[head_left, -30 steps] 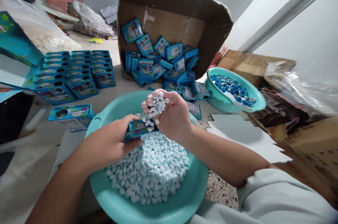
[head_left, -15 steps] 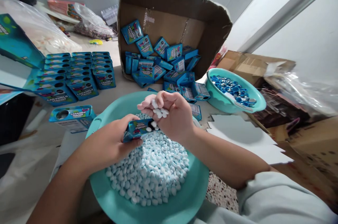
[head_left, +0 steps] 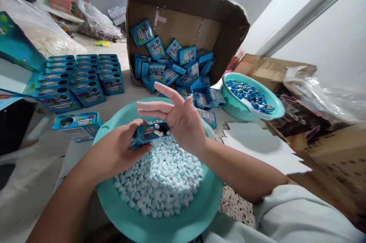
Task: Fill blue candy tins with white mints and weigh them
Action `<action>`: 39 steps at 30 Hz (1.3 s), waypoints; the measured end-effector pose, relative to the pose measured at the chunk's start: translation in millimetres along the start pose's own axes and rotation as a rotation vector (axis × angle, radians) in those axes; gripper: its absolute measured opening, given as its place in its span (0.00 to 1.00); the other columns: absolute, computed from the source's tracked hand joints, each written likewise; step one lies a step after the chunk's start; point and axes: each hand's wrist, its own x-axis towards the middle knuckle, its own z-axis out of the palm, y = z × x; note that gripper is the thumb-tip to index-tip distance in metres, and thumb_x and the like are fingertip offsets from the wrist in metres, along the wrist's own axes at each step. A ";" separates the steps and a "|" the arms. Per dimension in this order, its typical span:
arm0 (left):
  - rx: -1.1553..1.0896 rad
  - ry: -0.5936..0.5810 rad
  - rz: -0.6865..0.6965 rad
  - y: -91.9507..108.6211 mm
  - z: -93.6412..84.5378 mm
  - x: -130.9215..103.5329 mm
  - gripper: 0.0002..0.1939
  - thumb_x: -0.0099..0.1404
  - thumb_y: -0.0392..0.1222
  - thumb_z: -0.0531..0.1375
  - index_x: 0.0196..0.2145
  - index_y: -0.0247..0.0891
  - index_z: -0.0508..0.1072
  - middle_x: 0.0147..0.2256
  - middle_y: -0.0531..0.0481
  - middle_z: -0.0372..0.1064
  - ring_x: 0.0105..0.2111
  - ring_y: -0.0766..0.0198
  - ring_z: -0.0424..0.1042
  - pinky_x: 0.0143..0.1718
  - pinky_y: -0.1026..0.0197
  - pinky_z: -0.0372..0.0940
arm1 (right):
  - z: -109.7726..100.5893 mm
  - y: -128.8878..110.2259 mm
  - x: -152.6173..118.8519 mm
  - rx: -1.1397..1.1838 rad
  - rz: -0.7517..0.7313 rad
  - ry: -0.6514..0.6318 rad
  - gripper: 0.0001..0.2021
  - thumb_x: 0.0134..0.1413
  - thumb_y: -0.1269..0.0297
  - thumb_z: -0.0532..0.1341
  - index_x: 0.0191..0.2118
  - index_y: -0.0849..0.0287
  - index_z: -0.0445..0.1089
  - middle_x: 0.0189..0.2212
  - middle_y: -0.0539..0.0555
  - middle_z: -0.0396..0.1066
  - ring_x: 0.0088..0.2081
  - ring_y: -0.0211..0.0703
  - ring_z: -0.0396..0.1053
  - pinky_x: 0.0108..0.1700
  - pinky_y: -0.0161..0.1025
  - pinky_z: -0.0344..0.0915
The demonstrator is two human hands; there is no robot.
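My left hand [head_left: 122, 145] is wrapped round a small blue candy box [head_left: 147, 135], tilted over a turquoise basin [head_left: 114, 212]. A few white candies lie at the box's dark round opening. Beside that opening is my right hand [head_left: 183, 121], its fingers stretched out to the left and no candies showing in its palm. White candies [head_left: 162, 185] are heaped in the basin below both hands. Left of the basin, another blue box [head_left: 77, 125] lies with its round hole facing up.
A cardboard box [head_left: 183, 18] on its side holds many blue boxes [head_left: 156, 47], some spilling out. Blue boxes stand in rows [head_left: 88, 92] at the left. At the right are a turquoise bowl [head_left: 237, 109] of blue-and-silver lids and white card sheets [head_left: 257, 142].
My right hand has opened and its fingers have straightened; the candies that lay in its palm are gone from it. My left hand still holds the box, moved slightly.
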 end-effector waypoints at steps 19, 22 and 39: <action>-0.038 0.181 -0.112 5.4 -0.6 0.3 0.21 0.65 0.57 0.59 0.52 0.46 0.69 0.40 0.50 0.77 0.35 0.54 0.76 0.31 0.57 0.64 | -17.8 10.2 7.4 -0.783 -0.148 0.145 0.05 0.58 0.63 0.66 0.32 0.55 0.79 0.39 0.54 0.76 0.40 0.40 0.74 0.34 0.34 0.70; -0.040 0.189 -0.120 5.8 -0.2 -0.3 0.22 0.64 0.57 0.59 0.51 0.45 0.70 0.38 0.49 0.77 0.31 0.56 0.75 0.30 0.57 0.64 | -20.8 9.9 8.4 -0.802 -0.151 0.164 0.09 0.55 0.57 0.69 0.30 0.56 0.77 0.36 0.53 0.70 0.35 0.37 0.70 0.32 0.33 0.69; -0.403 0.363 -0.043 3.0 0.4 3.3 0.23 0.60 0.56 0.68 0.46 0.41 0.73 0.41 0.47 0.77 0.41 0.53 0.78 0.41 0.56 0.74 | -15.3 1.9 9.8 -0.470 -0.209 0.318 0.15 0.65 0.54 0.61 0.30 0.55 0.77 0.32 0.51 0.76 0.33 0.37 0.70 0.41 0.36 0.68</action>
